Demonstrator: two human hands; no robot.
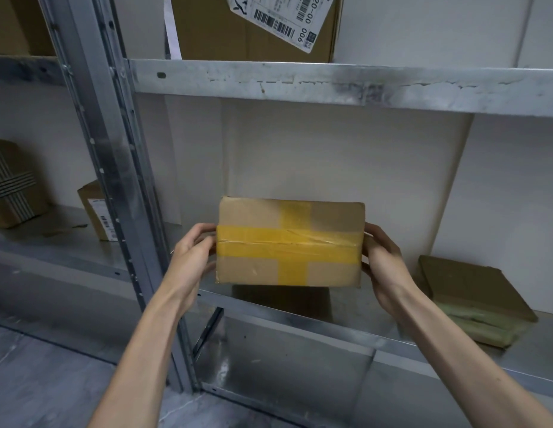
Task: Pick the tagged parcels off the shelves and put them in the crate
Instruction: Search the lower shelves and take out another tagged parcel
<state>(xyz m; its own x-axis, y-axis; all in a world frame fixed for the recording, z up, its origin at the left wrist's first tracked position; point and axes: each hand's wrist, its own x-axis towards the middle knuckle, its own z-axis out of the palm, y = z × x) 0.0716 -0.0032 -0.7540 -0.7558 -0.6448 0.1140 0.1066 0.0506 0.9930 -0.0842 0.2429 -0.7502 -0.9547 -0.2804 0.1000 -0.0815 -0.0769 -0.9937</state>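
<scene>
So, parcel [250,270]: brown carton crossed with yellow tape [289,244], at the front edge of the shelf [355,333], seemingly lifted just clear (a shadow lies beneath)
Left hand [192,257]: fingers curled round the carton's left end
Right hand [383,261]: clasping the right end likewise
Handling: stiff board, looks light enough; tape is slick, so bare-cardboard ends suit best
Crate: not in sight
</scene>
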